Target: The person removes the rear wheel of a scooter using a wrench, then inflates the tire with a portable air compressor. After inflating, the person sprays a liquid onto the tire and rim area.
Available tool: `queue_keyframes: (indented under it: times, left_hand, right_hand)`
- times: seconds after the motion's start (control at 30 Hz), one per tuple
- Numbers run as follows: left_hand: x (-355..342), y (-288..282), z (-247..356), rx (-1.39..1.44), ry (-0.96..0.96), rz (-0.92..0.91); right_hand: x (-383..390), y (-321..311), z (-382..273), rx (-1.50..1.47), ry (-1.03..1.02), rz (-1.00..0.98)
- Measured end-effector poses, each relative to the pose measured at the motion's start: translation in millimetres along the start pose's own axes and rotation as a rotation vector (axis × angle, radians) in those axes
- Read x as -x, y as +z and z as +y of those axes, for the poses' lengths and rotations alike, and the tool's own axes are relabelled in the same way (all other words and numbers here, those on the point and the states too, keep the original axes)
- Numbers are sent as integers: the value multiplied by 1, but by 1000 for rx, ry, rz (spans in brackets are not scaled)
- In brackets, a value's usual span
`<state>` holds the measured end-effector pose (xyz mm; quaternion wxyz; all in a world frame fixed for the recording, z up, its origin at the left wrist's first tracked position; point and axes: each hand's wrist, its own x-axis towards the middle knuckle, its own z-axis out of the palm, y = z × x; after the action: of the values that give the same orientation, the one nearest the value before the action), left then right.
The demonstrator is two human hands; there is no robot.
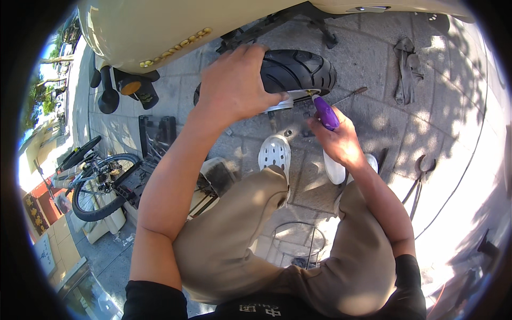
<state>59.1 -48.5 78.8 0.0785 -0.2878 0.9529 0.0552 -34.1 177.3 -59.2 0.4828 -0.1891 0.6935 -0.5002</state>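
A black scooter-type tyre on a wheel (298,69) is in front of me, below a cream-coloured vehicle body. My left hand (232,80) is closed round its left part, with the fingers over the tread and the thumb by the pale rim. In my right hand (338,138) is a purple tapered object (326,113), gripped by the fingers. Its pale, narrow tip meets the rim's edge at the right; its exact kind does not show. Just beyond that hand lies a screwdriver-like tool (352,96) with a brown handle and thin metal shaft.
The cream vehicle body (160,26) overhangs the top. A grey cloth or glove (406,72) and long-handled pliers (418,184) lie on the paving to the right, near a dark cable (461,173). At the left are a bicycle (104,181) and a black frame (157,133).
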Motion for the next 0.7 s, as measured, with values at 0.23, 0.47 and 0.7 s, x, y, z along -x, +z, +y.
queue_keyframes:
  times: [0.23,0.47,0.7]
  left_hand:
    - [-2,-3,-2,-27,-27,-34]
    - [-3,4,-9,-8,7,30]
    - [-6,3,-9,9,20,26]
  right_hand:
    - [-5,5,-4,-50,44,-5]
    - [-1,8,1,-77,40,38]
    - [1,3,12,-89,61,18]
